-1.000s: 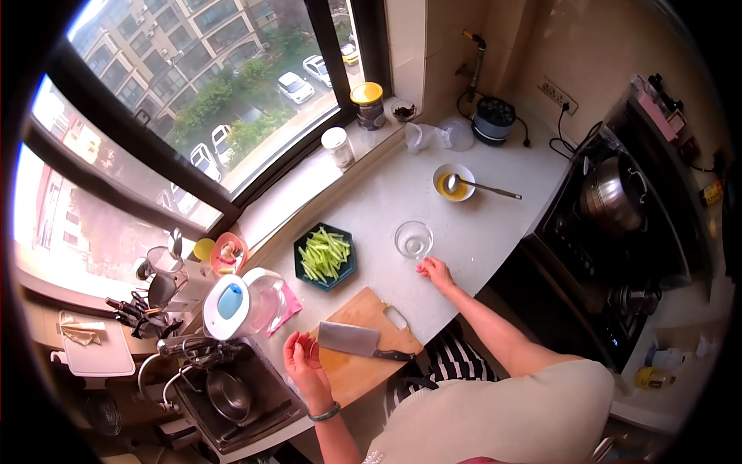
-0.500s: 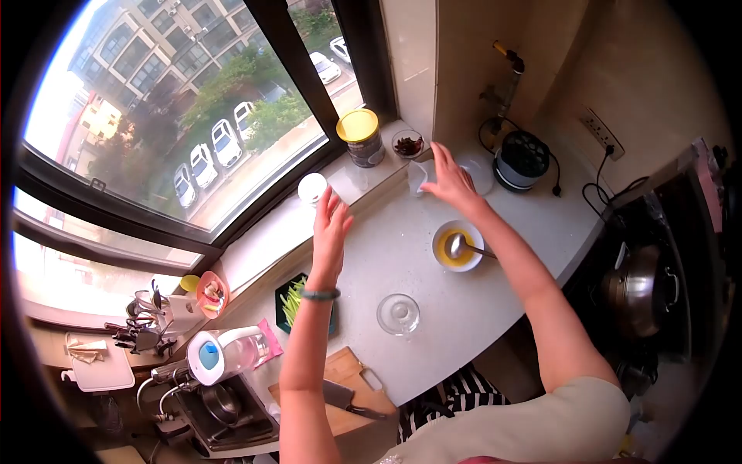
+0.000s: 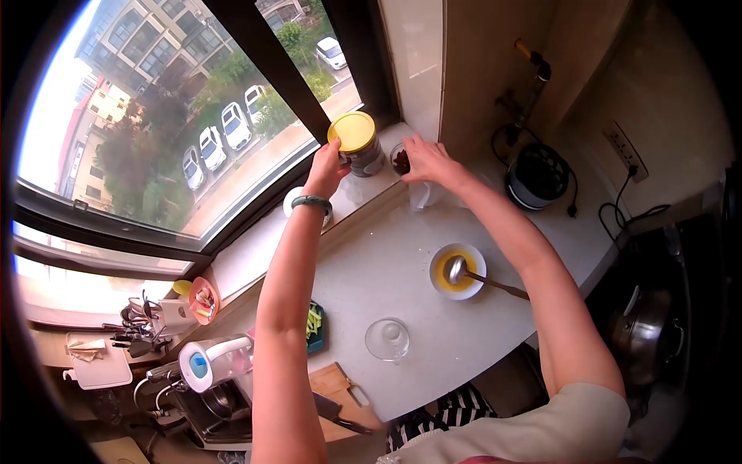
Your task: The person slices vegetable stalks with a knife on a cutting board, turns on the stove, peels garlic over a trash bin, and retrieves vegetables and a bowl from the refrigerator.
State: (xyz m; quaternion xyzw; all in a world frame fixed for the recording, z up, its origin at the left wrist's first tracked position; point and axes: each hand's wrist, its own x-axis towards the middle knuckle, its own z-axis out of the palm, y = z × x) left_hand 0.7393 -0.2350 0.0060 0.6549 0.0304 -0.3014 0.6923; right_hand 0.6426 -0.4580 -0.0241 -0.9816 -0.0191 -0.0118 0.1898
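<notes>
On the windowsill, my left hand (image 3: 328, 167) is against the left side of a dark can (image 3: 367, 161) with a yellow lid, its fingers and thumb closed on it. My right hand (image 3: 424, 158) grips the rim of a small glass bowl (image 3: 399, 161) of dark red pieces, just right of the can; its fingertips partly cover the bowl. A white-lidded jar (image 3: 291, 201) stands partly hidden behind my left wrist. Lower on the counter are a white bowl (image 3: 439, 282) of yellow liquid with a ladle (image 3: 456, 269) in it and a clear glass bowl (image 3: 376, 340).
Behind my left forearm are a dark plate of green strips (image 3: 315, 329), a cutting board (image 3: 328, 380) and a cleaver (image 3: 328, 405). A water pitcher (image 3: 224, 362) stands near the sink. A small black appliance (image 3: 533, 178) is at the back right, a pot (image 3: 645, 332) at the right.
My left hand has moved up to the yellow-lidded can. My right hand has moved from over the counter to the small bowl of dark red pieces. The camera view has shifted too.
</notes>
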